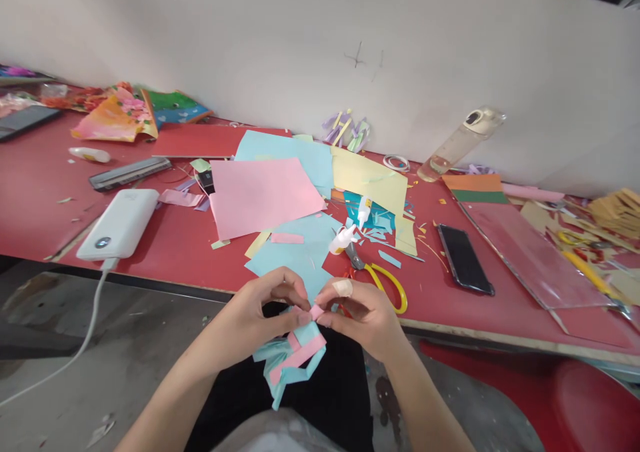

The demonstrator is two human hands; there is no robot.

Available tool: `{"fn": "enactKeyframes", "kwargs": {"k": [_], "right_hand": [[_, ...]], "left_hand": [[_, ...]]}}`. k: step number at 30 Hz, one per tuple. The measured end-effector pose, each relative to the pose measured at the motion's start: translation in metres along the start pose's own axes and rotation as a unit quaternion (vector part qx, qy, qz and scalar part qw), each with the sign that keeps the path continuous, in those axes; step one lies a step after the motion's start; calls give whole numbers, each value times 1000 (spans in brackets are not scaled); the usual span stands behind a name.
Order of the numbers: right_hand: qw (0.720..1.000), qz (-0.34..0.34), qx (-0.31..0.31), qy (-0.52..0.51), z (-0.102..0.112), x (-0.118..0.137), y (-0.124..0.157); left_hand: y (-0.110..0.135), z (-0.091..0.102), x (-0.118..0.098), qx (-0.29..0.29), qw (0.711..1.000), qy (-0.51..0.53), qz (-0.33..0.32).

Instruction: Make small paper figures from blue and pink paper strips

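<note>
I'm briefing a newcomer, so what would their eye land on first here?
The left hand and right hand pinch folded pink-and-blue strips together just off the near edge of the red table. Behind them a big pink sheet lies mid-table, with yellow scissors by the right hand and a white power bank at the left.

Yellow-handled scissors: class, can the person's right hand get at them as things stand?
Probably yes: the scissors lie just beyond the right hand, nothing between. But that hand pinches the pink-and-blue paper strips with the left hand, so it must let go first.
</note>
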State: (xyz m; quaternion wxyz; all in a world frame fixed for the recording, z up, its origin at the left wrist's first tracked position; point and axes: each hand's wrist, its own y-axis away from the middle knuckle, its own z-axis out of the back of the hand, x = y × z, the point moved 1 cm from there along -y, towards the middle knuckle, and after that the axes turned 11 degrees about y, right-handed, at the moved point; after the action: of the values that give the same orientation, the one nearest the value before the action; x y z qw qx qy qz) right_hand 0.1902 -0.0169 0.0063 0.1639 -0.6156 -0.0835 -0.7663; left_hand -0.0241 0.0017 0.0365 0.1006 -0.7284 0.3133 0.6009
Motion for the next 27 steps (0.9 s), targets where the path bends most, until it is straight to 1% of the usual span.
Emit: {"fn": "enactKeyframes", "kwargs": {"k": [3,6,8,10,12,15,19,23,27], "right_hand": [[1000,11,-7,-1,-1,1,1],[999,26,-9,28,-1,5,0],[998,24,4,54,1,10,0],[995,17,30,94,3,17,-1],[987,17,62,148,6,23,-2],[967,27,113,226,11,32,-3],[942,61,172,283,14,39,-8],[934,73,185,296,13,41,-13],[922,73,182,333,9,36,-13]], "left_hand": [[-1,0,2,-4,1000,7,-1],[-1,0,4,-11,1000,15,-1],[-1,1,5,-14,1000,12,10],[-1,2,5,-11,1000,1,21],[0,3,5,3,1000,-18,23],[1,3,3,38,998,-41,26],[2,3,-2,81,995,-37,35],[1,3,-3,86,995,-38,28],[0,4,-3,70,996,-43,33]]}}
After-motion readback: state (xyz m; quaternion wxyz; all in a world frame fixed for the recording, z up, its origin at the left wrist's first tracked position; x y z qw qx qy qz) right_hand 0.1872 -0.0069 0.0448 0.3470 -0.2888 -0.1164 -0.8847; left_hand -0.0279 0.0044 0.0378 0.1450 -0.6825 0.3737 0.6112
